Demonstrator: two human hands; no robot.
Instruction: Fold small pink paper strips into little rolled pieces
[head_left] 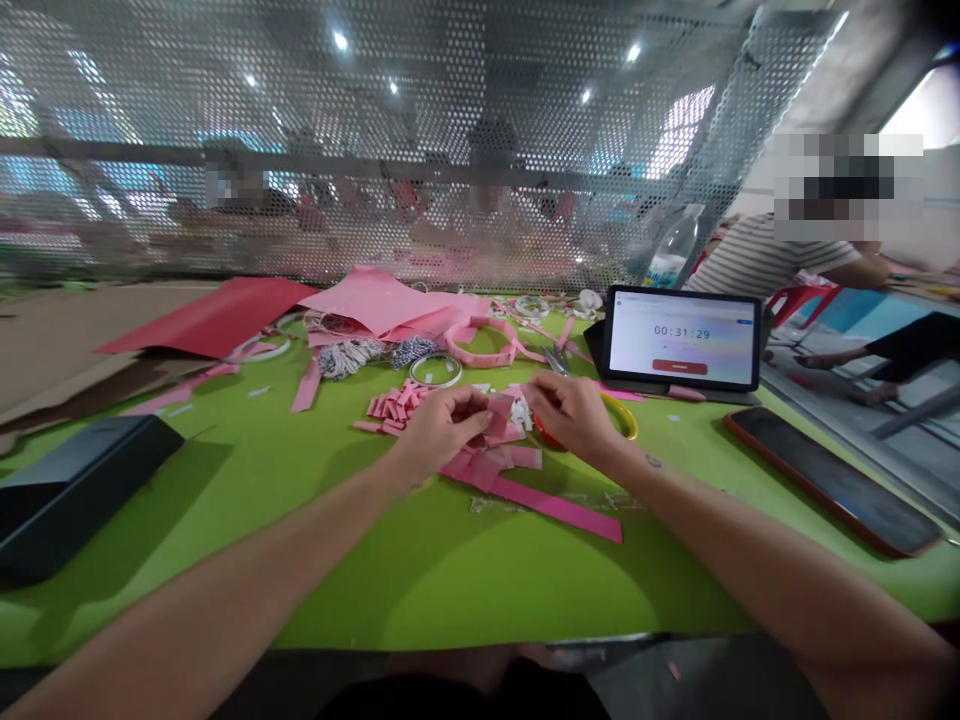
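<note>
Above the green tabletop (420, 570), a small pink paper piece (498, 415) is pinched by the curled fingers of the left hand (439, 432); the right hand (568, 415) is held just beside it, curled, its hold unclear. A long pink strip (555, 510) is laid flat just below, angled rightward.

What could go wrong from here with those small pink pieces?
The small pink pieces pinched between the left hand and right hand are light and loose, so one might slip and get lost among the pile of pink strips just beside them. The scissors lie close to the right hand, so a reach or sweep of the wrist could perhaps knock them or catch a blade.
</note>
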